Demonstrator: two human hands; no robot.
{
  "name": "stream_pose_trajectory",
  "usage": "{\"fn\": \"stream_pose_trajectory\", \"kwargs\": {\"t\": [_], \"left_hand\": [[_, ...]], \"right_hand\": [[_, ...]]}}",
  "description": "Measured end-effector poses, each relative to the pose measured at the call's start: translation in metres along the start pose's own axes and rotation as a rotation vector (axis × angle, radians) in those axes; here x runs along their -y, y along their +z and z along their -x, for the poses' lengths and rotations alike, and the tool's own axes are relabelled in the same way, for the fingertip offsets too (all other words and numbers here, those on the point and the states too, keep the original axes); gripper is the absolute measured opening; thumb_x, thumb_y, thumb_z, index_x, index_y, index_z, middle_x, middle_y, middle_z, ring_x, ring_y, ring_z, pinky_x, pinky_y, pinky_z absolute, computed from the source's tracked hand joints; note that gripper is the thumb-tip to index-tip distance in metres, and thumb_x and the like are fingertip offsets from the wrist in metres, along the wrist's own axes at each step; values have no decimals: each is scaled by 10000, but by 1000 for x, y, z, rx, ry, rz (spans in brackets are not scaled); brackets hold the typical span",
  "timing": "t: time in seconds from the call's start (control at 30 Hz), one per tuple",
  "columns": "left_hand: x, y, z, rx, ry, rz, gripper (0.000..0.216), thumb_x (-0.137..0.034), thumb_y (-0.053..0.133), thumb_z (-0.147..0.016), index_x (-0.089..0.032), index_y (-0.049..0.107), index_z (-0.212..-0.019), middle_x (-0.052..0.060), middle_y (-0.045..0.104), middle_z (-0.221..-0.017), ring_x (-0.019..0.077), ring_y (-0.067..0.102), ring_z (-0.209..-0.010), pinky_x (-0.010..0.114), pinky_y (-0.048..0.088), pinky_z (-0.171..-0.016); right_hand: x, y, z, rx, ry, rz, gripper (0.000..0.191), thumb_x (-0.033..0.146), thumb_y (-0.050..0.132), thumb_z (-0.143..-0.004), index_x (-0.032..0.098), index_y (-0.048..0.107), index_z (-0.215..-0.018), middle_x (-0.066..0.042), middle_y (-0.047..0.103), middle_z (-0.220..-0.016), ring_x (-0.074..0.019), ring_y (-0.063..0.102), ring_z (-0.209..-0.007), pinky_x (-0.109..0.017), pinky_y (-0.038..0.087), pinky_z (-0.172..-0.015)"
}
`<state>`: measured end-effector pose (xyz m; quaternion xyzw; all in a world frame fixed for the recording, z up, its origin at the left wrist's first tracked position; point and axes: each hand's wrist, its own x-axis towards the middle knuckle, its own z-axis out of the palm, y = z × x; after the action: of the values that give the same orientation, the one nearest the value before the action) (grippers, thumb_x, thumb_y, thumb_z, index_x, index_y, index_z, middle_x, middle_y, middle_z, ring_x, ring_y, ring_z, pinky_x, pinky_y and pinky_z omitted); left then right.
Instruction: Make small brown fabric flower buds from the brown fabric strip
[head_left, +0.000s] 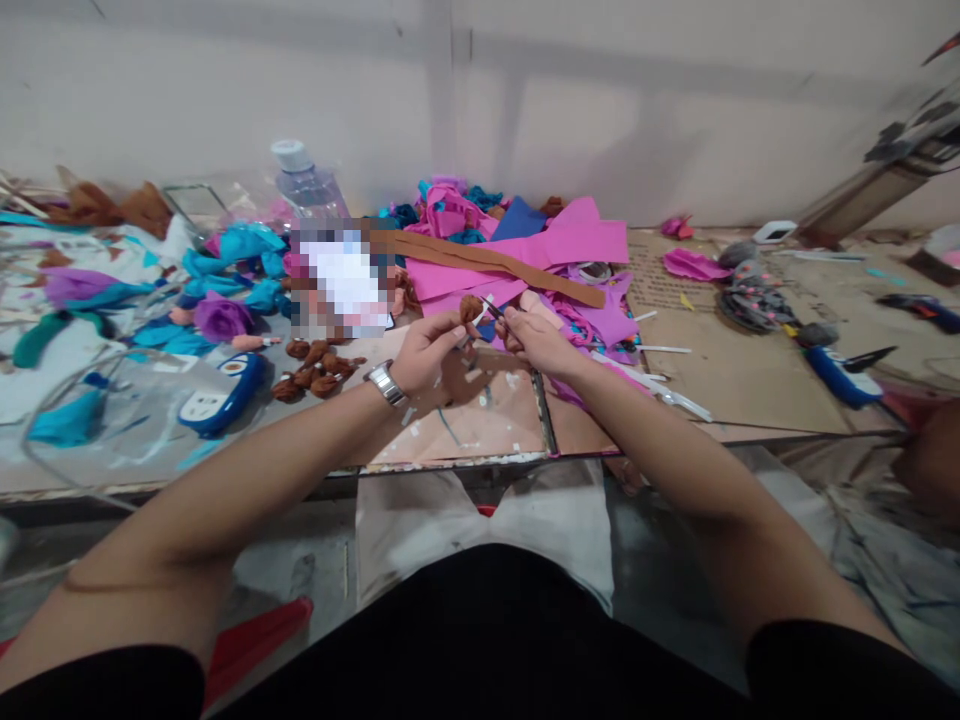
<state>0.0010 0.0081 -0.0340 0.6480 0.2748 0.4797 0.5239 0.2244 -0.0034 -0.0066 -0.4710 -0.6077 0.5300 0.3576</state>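
My left hand [429, 352], wearing a metal watch [386, 382], pinches a small ball of crumpled brown paper [471, 308] above the table. Close beside it, my right hand [538, 342] has its fingers closed on a slim dark tool [494, 311]; its exact kind is hard to make out. A small white strip [487, 301] shows between the tool's end and the brown ball. Several similar brown paper balls [319, 368] lie in a cluster left of my left wrist. Pink paper sheets [517, 250] and a long brown paper strip [495, 262] lie behind my hands.
A clear bottle [307, 185] stands at the back, beside a blurred-out patch. Blue-and-white power strips [225, 393] [844, 378] lie on both sides. Blue and purple paper pieces [225, 318] cover the left. White sticks [664, 385] lie right of my hands, near the table's front edge [450, 463].
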Motion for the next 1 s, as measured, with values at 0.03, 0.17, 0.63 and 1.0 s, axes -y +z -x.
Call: {"fn": "stream_pose_trajectory", "kwargs": {"t": [0.03, 0.17, 0.63, 1.0], "left_hand": [[0, 0, 0, 1, -2, 2, 413, -579, 768, -934, -167, 802, -928, 62, 769, -779, 189, 714, -689, 311, 568, -700], [1, 1, 1, -6, -1, 25, 378, -555, 778, -929, -178, 800, -923, 53, 754, -763, 189, 704, -675, 321, 570, -699], [-1, 1, 0, 19, -17, 15, 412, -584, 766, -935, -173, 795, -927, 67, 770, -772, 200, 716, -690, 329, 581, -706], [2, 1, 0, 20, -12, 19, 398, -578, 771, -933, -181, 802, -915, 59, 763, -763, 195, 702, -679, 323, 577, -686]], "right_hand": [[1, 0, 0, -5, 3, 9, 624, 783, 459, -1051, 220, 543, -797, 84, 315, -556, -95, 228, -488, -228, 164, -433], [2, 0, 1, -22, 3, 29, 632, 793, 477, -1039, 216, 542, -790, 76, 349, -556, -92, 262, -489, -224, 181, -432], [-5, -2, -2, -8, 21, -9, 575, 720, 515, -1061, 212, 536, -792, 86, 352, -547, -76, 237, -459, -203, 159, -415], [-4, -2, -1, 21, -11, -8, 578, 713, 514, -1063, 219, 497, -763, 95, 325, -541, -71, 233, -456, -189, 183, -410]]}}
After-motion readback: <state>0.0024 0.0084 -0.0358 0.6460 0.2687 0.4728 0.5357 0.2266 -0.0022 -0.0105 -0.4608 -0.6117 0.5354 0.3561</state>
